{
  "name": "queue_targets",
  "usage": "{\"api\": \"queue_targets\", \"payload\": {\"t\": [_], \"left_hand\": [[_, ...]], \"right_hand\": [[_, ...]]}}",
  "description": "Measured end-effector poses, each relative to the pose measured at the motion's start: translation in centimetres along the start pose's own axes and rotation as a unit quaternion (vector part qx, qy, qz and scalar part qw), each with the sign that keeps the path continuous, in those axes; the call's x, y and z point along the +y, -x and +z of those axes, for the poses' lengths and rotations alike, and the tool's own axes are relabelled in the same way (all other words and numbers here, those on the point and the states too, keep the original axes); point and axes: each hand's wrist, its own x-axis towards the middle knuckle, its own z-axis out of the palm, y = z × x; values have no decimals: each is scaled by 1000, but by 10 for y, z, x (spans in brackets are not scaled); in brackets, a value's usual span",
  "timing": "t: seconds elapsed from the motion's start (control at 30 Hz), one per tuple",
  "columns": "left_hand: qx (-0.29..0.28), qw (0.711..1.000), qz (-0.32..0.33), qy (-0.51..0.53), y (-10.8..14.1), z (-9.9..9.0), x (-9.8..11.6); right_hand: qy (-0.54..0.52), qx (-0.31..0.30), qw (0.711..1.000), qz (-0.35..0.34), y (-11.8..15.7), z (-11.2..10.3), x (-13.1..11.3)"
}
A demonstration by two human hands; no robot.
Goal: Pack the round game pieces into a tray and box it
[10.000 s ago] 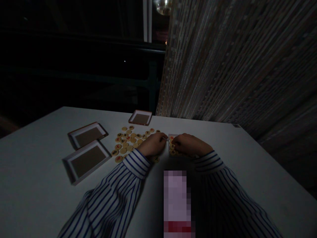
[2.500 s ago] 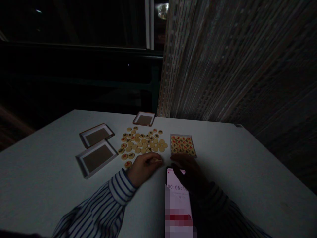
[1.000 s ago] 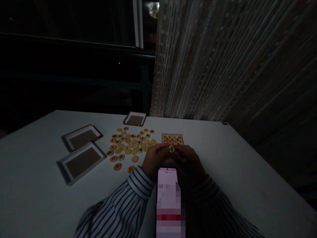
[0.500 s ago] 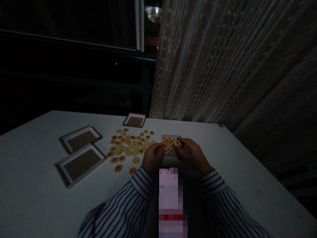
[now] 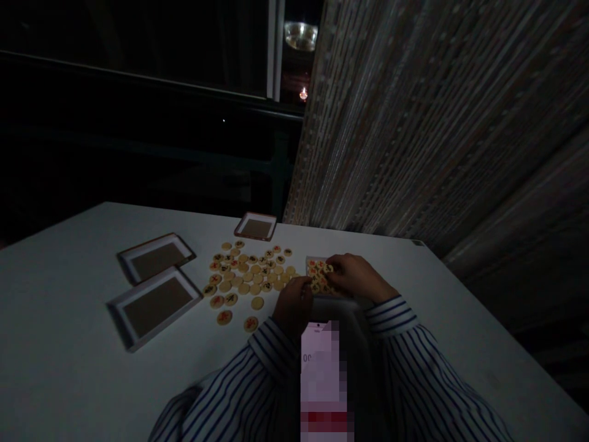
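Note:
A small box holds round wooden pieces with red and black characters. My right hand reaches over its right side, fingers closed on a round piece with a black mark. At the box's near left corner is my left hand, its fingers curled together; what they grip, if anything, is too dark to make out. Left of the box, many loose round pieces lie spread on the white table, some face up, others blank side up.
Two open trays lie at the left, one overlapping the other. Another small tray lies at the back edge. A lit phone is between my forearms. Behind the table hangs a string curtain.
The view has shifted slightly, moving the table's objects rightward in the picture. My left hand has come a little lower beside the box, and my right fingers reach further over the pieces.

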Motion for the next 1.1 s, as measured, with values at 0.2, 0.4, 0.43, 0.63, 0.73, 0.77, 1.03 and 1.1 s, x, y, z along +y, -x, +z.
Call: {"api": "queue_targets", "payload": {"t": [0.2,0.4,0.43,0.63,0.73,0.77,1.03,1.1], "left_hand": [[-3,1000,28,-12,0,2,-8],[-10,1000,13,-23,-1,-2,-2],[-7,1000,14,-25,-1,-3,-1],[1,999,21,-26,0,-3,0],[8,999,20,-25,0,-1,-2],[11,999,21,-25,0,1,-3],[20,999,21,-27,1,3,-4],[13,999,20,-26,0,1,-2]], "right_hand": [[33,-56,998,6,-7,4,0],[35,-74,997,-13,-10,7,3],[37,-75,996,-14,-10,8,4],[40,-82,996,-23,-10,10,4],[40,-96,994,-27,-10,9,4],[40,-100,994,-28,-10,9,4],[35,-111,993,-31,-11,8,5],[33,-112,993,-33,-10,8,7]]}}
